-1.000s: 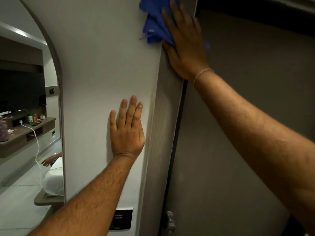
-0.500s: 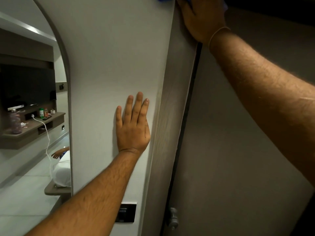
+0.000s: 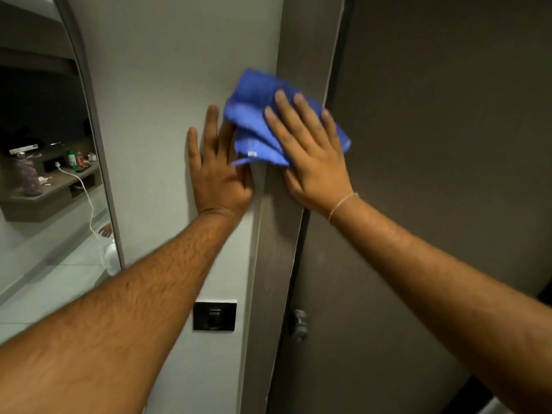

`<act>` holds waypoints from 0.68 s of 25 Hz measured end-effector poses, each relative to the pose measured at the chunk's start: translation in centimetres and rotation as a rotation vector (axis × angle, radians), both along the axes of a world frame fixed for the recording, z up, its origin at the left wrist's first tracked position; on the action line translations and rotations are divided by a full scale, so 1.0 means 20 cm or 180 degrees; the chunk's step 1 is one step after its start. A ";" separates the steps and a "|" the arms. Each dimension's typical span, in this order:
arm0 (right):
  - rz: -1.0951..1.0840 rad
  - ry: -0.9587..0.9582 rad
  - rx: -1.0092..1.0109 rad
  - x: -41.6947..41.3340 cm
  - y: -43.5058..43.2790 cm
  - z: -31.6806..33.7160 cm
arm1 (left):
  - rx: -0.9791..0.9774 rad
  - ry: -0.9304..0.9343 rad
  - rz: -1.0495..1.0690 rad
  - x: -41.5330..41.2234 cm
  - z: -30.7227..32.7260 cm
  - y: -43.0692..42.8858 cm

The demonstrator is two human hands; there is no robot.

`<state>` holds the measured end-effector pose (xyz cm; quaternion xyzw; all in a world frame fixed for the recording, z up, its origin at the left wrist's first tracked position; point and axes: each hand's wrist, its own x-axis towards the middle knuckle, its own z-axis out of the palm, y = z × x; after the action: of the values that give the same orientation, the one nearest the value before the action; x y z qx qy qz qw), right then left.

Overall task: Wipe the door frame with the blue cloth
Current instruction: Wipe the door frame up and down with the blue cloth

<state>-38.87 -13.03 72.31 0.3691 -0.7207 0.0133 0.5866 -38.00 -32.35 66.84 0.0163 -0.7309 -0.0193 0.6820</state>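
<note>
The grey-brown door frame (image 3: 304, 40) runs top to bottom through the middle of the view, between a white wall and a dark door. A folded blue cloth (image 3: 251, 115) lies across the frame's left edge at mid height. My right hand (image 3: 310, 150) presses flat on the cloth, fingers spread, pinning it to the frame. My left hand (image 3: 215, 171) rests flat on the white wall just left of the frame, fingers apart, its fingertips partly under the cloth's lower corner.
The dark door (image 3: 433, 144) fills the right side, with a metal latch (image 3: 298, 324) low on its edge. A black wall switch (image 3: 214, 315) sits below my left forearm. An arched mirror (image 3: 44, 144) on the left reflects a shelf with bottles and a white cable.
My right hand has swept the cloth down the frame from the top of the view to mid height, level with my left hand. The left hand stays on the wall.
</note>
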 end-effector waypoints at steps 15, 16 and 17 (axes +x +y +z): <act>0.0813 -0.0261 0.2129 -0.06 0.28 -1.51 | 0.0120 0.0023 0.0215 -0.02 0.01 0.01; 0.0877 -0.0385 0.2316 -0.05 0.29 -1.55 | 0.0118 0.0025 0.0235 -0.02 0.01 0.02; 0.0945 -0.0558 0.2488 -0.02 0.31 -1.59 | 0.0116 0.0027 0.0231 -0.01 0.01 0.01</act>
<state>-39.37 -6.83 40.43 0.6608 -0.6578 -0.1453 0.3308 -38.25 -32.06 67.10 0.0550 -0.7265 -0.0079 0.6850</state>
